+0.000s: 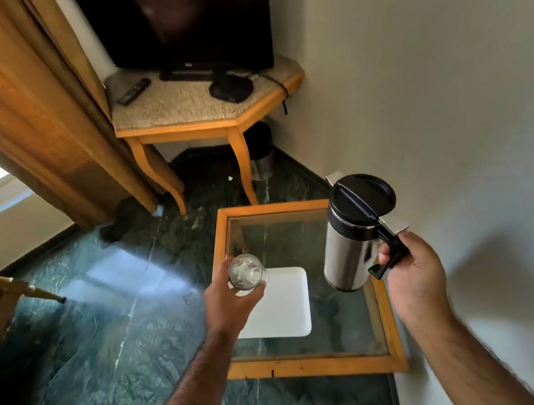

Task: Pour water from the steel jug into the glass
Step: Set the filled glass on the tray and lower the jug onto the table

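My left hand (228, 300) holds a clear glass (246, 273) in the air above the left side of a glass-topped side table (312, 367). The glass mouth faces up toward me and looks empty. My right hand (413, 272) grips the black handle of the steel jug (350, 253), which has a black lid (362, 194). The jug hangs upright above the table's right side, apart from the glass. No water is flowing.
A white tray (286, 305) lies on the side table. A wall stands close on the right. Farther back are a corner table (204, 123) with a television (187, 22), a remote and a black box, a bin under it, and curtains at left.
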`<state>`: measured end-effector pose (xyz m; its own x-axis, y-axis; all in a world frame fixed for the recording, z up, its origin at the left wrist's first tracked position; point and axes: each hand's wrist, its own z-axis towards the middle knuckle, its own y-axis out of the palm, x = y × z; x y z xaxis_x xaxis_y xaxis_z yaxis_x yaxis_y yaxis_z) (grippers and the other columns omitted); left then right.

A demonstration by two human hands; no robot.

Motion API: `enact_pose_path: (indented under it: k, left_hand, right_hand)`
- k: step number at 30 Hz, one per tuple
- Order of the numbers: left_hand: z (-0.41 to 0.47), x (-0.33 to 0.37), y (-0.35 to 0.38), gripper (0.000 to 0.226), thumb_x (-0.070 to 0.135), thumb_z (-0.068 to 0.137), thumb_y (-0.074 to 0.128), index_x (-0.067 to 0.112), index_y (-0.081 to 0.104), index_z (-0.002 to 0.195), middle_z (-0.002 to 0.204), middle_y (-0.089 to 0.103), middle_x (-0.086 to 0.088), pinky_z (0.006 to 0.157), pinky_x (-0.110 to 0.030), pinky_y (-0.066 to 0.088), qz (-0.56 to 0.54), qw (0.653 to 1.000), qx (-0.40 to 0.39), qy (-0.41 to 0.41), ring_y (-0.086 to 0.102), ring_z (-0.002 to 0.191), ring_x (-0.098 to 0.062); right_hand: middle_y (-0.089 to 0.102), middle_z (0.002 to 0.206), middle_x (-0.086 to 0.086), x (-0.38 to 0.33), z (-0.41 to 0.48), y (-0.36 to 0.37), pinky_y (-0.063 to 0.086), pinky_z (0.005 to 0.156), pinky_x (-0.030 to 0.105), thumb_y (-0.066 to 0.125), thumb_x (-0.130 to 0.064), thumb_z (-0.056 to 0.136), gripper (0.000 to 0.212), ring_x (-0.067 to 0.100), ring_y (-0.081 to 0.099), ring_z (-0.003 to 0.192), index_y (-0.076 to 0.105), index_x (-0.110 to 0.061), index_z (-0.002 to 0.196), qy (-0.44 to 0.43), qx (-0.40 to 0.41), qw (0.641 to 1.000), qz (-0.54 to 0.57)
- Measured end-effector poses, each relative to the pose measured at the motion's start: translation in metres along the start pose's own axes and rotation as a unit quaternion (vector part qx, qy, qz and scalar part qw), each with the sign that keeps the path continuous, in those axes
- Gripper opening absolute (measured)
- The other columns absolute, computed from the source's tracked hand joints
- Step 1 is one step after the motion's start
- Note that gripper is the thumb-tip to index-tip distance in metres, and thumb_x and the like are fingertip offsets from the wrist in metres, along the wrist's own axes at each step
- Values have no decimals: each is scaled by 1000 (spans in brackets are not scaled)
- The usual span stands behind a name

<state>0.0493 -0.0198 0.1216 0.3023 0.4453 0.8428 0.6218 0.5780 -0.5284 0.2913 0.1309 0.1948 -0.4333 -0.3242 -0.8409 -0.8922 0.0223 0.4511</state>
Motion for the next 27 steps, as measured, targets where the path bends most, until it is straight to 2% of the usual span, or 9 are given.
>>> enact_pose_path:
  k: [4, 8, 12, 16, 19, 22, 27]
  left_hand:
    - [10, -49, 35, 61, 21, 64, 95, 48, 58, 104, 98, 72, 17, 69, -11, 55, 23, 1000, -10, 0, 69, 90, 0]
    - [22, -89, 63, 63, 16, 64, 95, 42, 57, 107, 102, 68, 19, 70, -10, 53, 40, 998, -40, -3, 66, 96, -1]
    - [39, -129, 89, 64, 19, 63, 96, 36, 56, 111, 102, 62, 28, 76, -21, 54, 67, 996, -61, 4, 61, 95, 12]
    - [49, -166, 115, 64, 21, 64, 95, 30, 57, 115, 102, 64, 22, 78, -30, 56, 89, 993, -82, 13, 63, 92, -9]
    - [54, -190, 131, 64, 24, 65, 95, 26, 59, 118, 104, 68, 13, 75, -22, 49, 109, 990, -89, 7, 64, 93, -14]
    - [57, -200, 140, 67, 24, 66, 95, 26, 59, 123, 109, 67, 10, 72, -17, 45, 119, 988, -97, -13, 63, 97, -15]
    - [59, -210, 150, 70, 22, 69, 94, 24, 56, 127, 113, 64, 8, 67, -9, 41, 122, 986, -108, -35, 61, 101, -17]
  right_hand:
    - [54, 60, -4, 49, 18, -26, 40, 66, 28, 44, -12, 103, 50, 16, 49, 62, 67, -23, 60, 3, 52, 998, 30]
    - [53, 61, -3, 90, 30, -51, 39, 68, 30, 43, -12, 102, 49, 19, 47, 63, 66, -24, 61, 5, 70, 996, 47]
    - [52, 67, 1, 126, 48, -70, 38, 67, 30, 44, -12, 100, 34, 19, 45, 63, 63, -21, 72, 1, 86, 995, 55]
    - [48, 71, 7, 158, 60, -90, 40, 67, 29, 45, -14, 96, 29, 21, 44, 65, 64, -19, 76, -4, 90, 995, 46]
    - [50, 66, 4, 177, 66, -104, 40, 66, 30, 46, -14, 95, 30, 22, 44, 65, 64, -20, 71, -10, 94, 995, 37]
    - [50, 74, 7, 185, 70, -111, 40, 66, 30, 47, -14, 95, 27, 22, 44, 66, 65, -19, 76, -2, 90, 995, 38]
    - [56, 87, 8, 194, 70, -117, 40, 64, 26, 49, -14, 93, 36, 20, 43, 67, 75, -21, 70, 11, 60, 996, 67]
